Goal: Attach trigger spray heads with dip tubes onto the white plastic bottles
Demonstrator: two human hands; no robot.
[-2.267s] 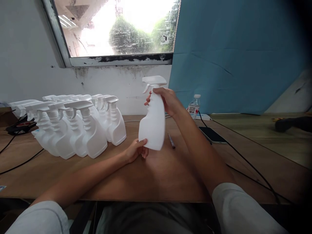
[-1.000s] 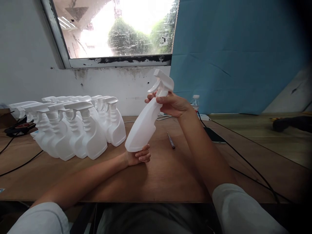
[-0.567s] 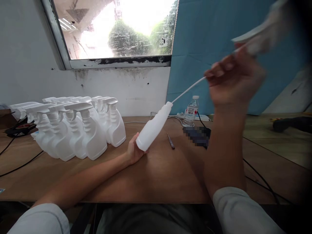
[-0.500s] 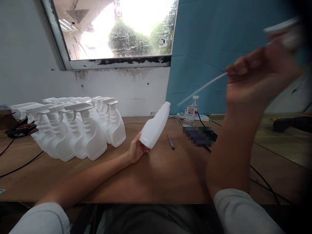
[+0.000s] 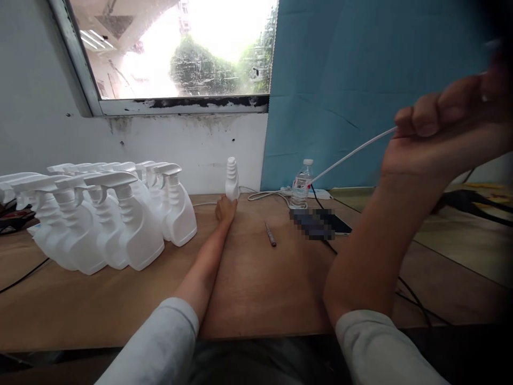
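Note:
A white spray bottle body (image 5: 231, 179) with no sprayer on it stands upright near the wall. My left hand (image 5: 226, 208) reaches far forward, its fingers closed about the bottle's lower part. Raised at the upper right, my right hand (image 5: 444, 120) is closed on a trigger sprayer, whose head is mostly lost in shadow at the picture's edge. Its thin white dip tube (image 5: 356, 152) sticks out from the fingers, slanting down left in front of the blue sheet. The tube's end appears close to the water bottle (image 5: 301, 184), but I cannot tell whether they touch.
Several white spray bottles with trigger heads (image 5: 140, 230) stand grouped on the left of the brown table (image 5: 248, 299). A small screwdriver (image 5: 270, 235) lies mid-table. Farther right are a phone (image 5: 336, 222), partly blurred out, and black cables (image 5: 414, 297). Pale cables (image 5: 266, 195) run along the wall.
My left hand has moved forward and left, and the tilted bottle now stands upright near the wall. My right hand has shifted slightly right and down with the trigger sprayer. The view has turned slightly right.

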